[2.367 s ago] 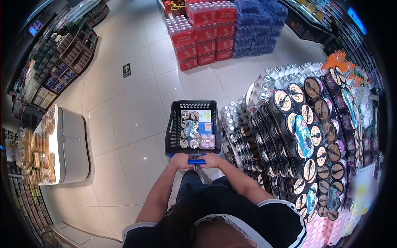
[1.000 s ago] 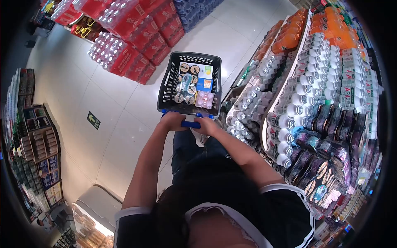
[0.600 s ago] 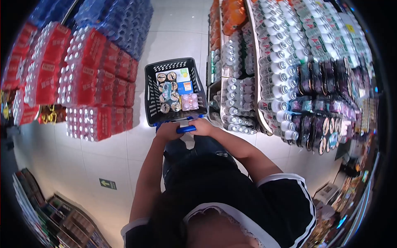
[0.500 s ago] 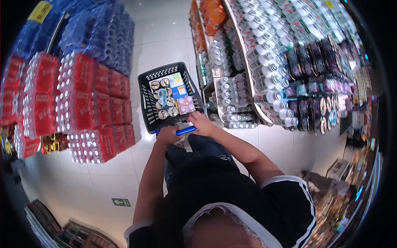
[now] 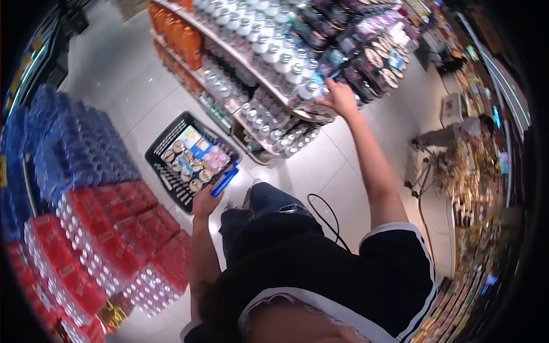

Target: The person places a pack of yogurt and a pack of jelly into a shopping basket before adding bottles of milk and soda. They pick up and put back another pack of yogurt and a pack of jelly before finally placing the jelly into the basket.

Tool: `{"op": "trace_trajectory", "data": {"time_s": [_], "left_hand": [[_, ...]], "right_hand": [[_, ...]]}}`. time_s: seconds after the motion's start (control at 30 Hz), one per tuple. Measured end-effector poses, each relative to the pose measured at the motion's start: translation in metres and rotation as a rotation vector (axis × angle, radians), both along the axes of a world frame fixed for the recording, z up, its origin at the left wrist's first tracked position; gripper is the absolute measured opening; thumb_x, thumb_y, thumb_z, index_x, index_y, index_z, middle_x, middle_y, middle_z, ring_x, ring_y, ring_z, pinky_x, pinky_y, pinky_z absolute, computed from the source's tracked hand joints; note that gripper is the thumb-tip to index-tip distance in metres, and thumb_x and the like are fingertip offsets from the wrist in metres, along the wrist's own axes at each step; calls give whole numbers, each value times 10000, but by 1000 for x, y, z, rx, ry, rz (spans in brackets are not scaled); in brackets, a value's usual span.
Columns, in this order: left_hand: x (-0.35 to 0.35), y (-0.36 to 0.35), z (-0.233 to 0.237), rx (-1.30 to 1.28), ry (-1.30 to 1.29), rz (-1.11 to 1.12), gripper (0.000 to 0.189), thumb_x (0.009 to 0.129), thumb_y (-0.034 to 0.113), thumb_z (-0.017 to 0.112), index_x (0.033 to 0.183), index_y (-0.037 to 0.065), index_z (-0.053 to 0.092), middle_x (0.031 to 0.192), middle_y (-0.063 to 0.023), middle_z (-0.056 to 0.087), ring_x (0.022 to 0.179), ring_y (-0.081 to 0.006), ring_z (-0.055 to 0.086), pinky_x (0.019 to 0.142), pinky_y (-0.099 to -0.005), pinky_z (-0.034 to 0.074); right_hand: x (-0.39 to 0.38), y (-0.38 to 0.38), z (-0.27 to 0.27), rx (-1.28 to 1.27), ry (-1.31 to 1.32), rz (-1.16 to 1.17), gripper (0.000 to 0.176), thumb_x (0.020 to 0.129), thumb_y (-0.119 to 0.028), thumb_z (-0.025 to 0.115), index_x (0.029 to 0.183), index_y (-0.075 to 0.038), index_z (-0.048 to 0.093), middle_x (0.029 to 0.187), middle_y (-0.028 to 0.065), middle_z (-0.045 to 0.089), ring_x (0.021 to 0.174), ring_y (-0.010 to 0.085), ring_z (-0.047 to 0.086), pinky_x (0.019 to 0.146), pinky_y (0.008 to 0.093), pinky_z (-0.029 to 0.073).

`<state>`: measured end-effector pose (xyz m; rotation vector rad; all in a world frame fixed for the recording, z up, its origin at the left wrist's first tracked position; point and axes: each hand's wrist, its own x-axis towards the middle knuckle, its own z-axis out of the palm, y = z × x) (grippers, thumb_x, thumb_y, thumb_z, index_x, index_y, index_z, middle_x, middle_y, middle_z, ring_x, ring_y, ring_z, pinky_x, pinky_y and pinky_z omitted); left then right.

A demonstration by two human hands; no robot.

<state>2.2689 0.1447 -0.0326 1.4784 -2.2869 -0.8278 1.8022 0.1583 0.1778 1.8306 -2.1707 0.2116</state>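
My left hand (image 5: pixel 207 200) is wrapped round the blue handle (image 5: pixel 225 179) of a black shopping basket (image 5: pixel 154 150) low on the floor. Inside the basket lie a pack of cans (image 5: pixel 186 167), a pack of small pink bottles (image 5: pixel 217 158) and a blue and white box (image 5: pixel 198 144). My right hand (image 5: pixel 342 98) is stretched out to the shelf on the right, thumb and fingers apart. Its fingertips are right by the white-capped clear bottles (image 5: pixel 309 90) at the shelf's near end, beside dark packs of cans (image 5: pixel 369 71).
Red shrink-wrapped packs (image 5: pixel 108 234) and blue bottle packs (image 5: pixel 77 140) are stacked on the left. Orange bottles (image 5: pixel 186 41) stand farther along the shelf. A black cable (image 5: pixel 323 206) loops beside my leg. A person (image 5: pixel 452 134) is near the lit displays at right.
My right hand has left the basket handle and moved out to the bottles on the right. My view has turned right; the left hand stays on the handle and the basket appears tilted.
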Motion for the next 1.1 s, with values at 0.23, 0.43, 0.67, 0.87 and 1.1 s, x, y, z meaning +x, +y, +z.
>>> {"op": "trace_trajectory", "data": {"time_s": [0.23, 0.43, 0.67, 0.87, 1.1], "left_hand": [[4, -20, 10, 94, -38, -16, 354, 704, 375, 673, 722, 42, 555, 601, -128, 571, 579, -305, 584, 546, -388, 441], [4, -24, 19, 60, -62, -13, 338, 702, 354, 679, 722, 45, 544, 605, -118, 575, 578, -304, 583, 546, -391, 442], [12, -35, 15, 91, -87, -63, 395, 694, 438, 645, 868, 87, 596, 745, -149, 629, 705, -332, 615, 623, -432, 481], [20, -39, 26, 174, -7, -70, 337, 695, 406, 649, 818, 103, 569, 660, -130, 607, 617, -329, 606, 587, -438, 481], [28, -48, 29, 317, -176, -84, 435, 684, 403, 663, 961, 102, 515, 661, -126, 604, 632, -334, 596, 570, -434, 467]], "right_hand": [[12, 0, -4, 25, -58, -37, 593, 638, -600, 638, 986, -137, 509, 686, 115, 611, 670, 319, 608, 590, 410, 464], [34, 34, -20, -92, 49, 119, 507, 682, -590, 599, 858, -123, 506, 653, 79, 589, 619, 282, 594, 521, 388, 441], [121, 28, -54, -23, -404, 213, 530, 597, -574, 694, 820, -114, 551, 539, 72, 543, 541, 274, 580, 495, 366, 416], [217, -93, -97, 232, -635, 222, 534, 590, -559, 720, 817, -106, 552, 506, 65, 513, 500, 266, 558, 474, 355, 407], [303, -267, -222, 195, -847, 233, 498, 670, -487, 702, 886, -81, 511, 598, 140, 548, 584, 354, 557, 520, 414, 405]]}}
